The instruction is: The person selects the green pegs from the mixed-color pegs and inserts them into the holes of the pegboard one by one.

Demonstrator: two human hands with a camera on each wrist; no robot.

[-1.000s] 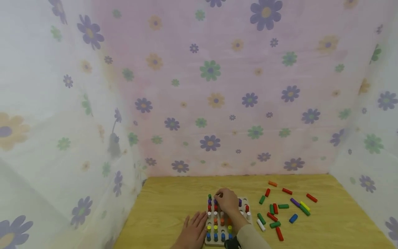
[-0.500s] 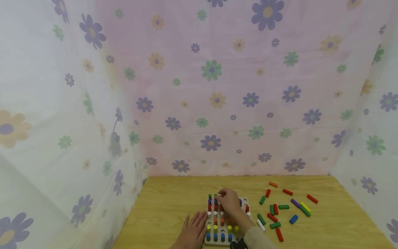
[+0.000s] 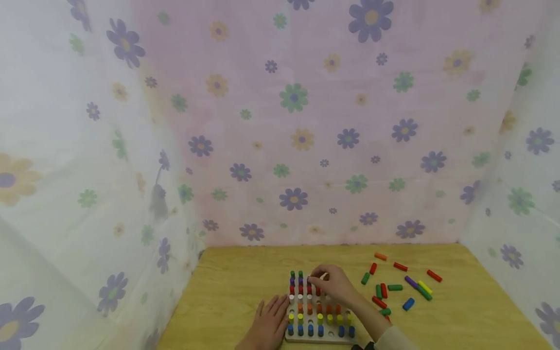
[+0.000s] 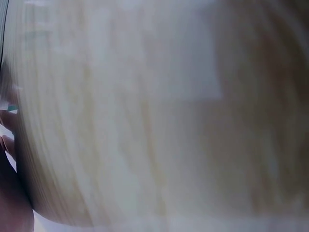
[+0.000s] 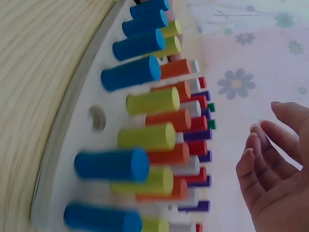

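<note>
A pale pegboard stands on the table, with upright pegs in rows of blue, yellow, orange, white, red, purple and green. Two green pegs stand at its far left corner. My right hand hovers over the far rows, fingertips close by the purple row. In the right wrist view this hand has loosely bent fingers, with a gap between thumb and fingers and nothing in it. My left hand lies flat with fingers spread, fingertips right at the board's left edge. The left wrist view is mostly blurred wood grain.
Loose pegs lie scattered on the table right of the board, among them a blue peg, a yellow peg and several red and green ones. Flower-patterned sheets hang behind the table and at both sides.
My right hand has let go of a green peg, which now stands second in the far row, and has moved slightly right. The left hand stays in place.
</note>
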